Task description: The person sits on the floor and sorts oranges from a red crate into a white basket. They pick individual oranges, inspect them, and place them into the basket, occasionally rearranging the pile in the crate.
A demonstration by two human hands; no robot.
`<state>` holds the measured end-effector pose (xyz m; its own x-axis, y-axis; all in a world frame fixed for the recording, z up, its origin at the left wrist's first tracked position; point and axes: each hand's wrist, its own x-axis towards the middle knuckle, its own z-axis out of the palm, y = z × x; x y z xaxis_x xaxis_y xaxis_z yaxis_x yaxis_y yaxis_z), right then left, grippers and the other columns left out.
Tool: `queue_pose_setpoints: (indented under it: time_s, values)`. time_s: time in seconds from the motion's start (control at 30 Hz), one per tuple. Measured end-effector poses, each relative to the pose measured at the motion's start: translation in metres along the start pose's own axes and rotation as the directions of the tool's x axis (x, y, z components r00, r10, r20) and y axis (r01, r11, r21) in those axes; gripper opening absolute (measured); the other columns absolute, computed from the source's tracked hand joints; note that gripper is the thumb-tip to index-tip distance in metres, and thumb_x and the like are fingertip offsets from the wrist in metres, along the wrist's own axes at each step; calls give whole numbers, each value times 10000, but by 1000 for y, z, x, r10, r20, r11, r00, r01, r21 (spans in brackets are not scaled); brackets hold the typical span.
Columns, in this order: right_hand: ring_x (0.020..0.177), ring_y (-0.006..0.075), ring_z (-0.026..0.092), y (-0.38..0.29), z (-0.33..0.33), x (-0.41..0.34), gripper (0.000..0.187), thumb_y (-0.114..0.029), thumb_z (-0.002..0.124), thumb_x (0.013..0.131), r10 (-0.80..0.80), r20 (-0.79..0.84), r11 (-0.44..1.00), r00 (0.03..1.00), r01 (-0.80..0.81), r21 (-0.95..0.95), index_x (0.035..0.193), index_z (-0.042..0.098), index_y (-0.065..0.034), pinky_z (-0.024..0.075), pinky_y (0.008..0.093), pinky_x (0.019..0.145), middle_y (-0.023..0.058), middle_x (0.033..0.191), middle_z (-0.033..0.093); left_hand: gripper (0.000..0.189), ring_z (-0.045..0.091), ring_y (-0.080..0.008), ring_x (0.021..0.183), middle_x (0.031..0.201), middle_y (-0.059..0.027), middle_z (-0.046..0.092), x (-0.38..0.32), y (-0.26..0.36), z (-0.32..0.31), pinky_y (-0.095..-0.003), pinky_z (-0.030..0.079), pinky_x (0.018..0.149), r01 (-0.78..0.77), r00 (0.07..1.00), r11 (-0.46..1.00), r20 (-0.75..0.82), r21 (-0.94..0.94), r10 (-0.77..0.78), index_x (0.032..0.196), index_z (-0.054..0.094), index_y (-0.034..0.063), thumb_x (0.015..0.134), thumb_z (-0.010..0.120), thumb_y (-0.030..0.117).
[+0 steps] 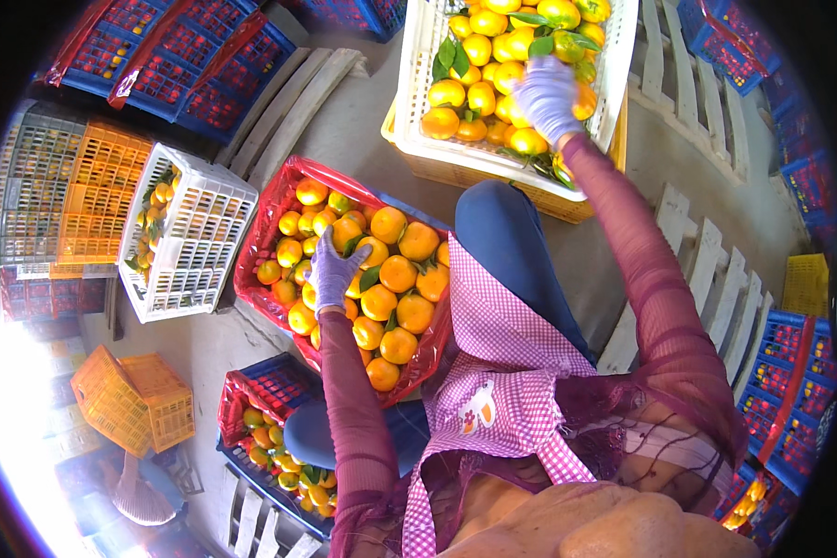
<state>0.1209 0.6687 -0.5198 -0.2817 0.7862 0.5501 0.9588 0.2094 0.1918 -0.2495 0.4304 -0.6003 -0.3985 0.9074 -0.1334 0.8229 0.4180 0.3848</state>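
My left hand (335, 275), in a lavender glove, rests on mandarins (397, 273) in a crate lined with red plastic film (257, 261). Its thumb and fingers are spread, and no fruit shows between them. Larger mandarins fill the near right part of this crate, smaller ones the far left. My right hand (549, 97), gloved alike and slightly blurred, reaches onto mandarins (485, 97) with green leaves in a white plastic crate (413, 84). Its fingertips are turned away, so whether it grips a fruit is hidden. The white crate stands on a yellow crate (453, 171).
Left stands a tilted-looking white crate of mandarins (209, 230) beside stacked orange crates (104, 188). A blue crate with red film (234, 411) sits near my knee. Wooden pallets (704, 279) lie right, with blue crates (785, 376) beyond. Orange crates (122, 404) lie lower left.
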Motion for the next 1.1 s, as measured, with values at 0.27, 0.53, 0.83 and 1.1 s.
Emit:
queue_pose_setpoints:
  time_s: [0.27,0.53,0.83,1.1]
  values:
    - [783,203,640,54,41,16,451,-435,705,766,145,256,562,956,-292,774,952,647,-29,517,360,692,98,885,671,929,532,-364,1169,1277,-215,542,-5,-5,-10,-482,408,971,-125,991,990,-47,-63,122,1342,441,36,656,750,582]
    - [1115,240,555,-89,-43,-1,442,-251,647,857,-534,494,-664,686,-702,256,1219,548,-18,398,404,1028,125,1181,593,739,627,-334,1004,1077,-126,653,8,11,-5,-595,331,948,106,989,994,-103,13,-104,1168,543,93,675,690,625]
    - [1090,350,523,-307,13,-47,642,-298,804,662,-244,288,560,926,-108,822,1213,553,-85,415,403,995,210,1184,521,736,627,-318,949,1082,-144,618,16,23,7,-426,461,862,225,958,972,-167,-72,-234,1237,478,107,665,749,482]
    - [1146,369,515,-271,8,-9,720,-387,729,726,-790,420,583,446,335,740,1357,466,-161,410,420,991,184,1248,522,611,626,-280,929,1100,-108,592,12,21,8,-447,449,814,172,970,984,-164,-45,-177,1109,594,132,654,745,511]
